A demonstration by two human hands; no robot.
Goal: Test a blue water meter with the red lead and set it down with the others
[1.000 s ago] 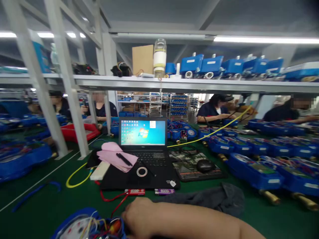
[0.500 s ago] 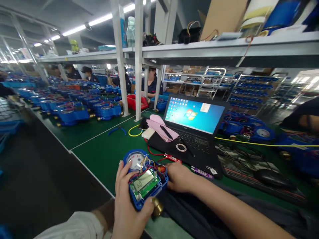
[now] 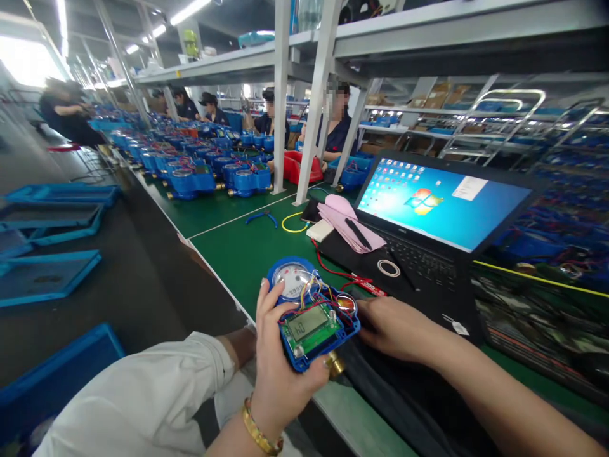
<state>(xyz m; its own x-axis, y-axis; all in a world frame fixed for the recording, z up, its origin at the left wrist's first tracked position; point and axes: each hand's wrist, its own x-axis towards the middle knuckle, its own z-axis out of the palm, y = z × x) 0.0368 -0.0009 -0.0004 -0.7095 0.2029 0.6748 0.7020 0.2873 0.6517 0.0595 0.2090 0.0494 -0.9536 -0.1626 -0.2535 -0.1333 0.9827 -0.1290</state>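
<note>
The meter (image 3: pixel 311 317) is showing a hard blue plastic shell, a round clear-covered dial (image 3: pixel 292 282), thin tangled wires (image 3: pixel 311 291) and a brass fitting (image 3: pixel 337 364). It is sitting at the near edge of the green bench (image 3: pixel 228 251). The left hand (image 3: pixel 280 365) is clamping its left side, fingers spreading, thumb reaching towards the fitting. The right hand (image 3: pixel 394 324) is curling beside its right end; fingertips are hidden, so its grip cannot be determined.
</note>
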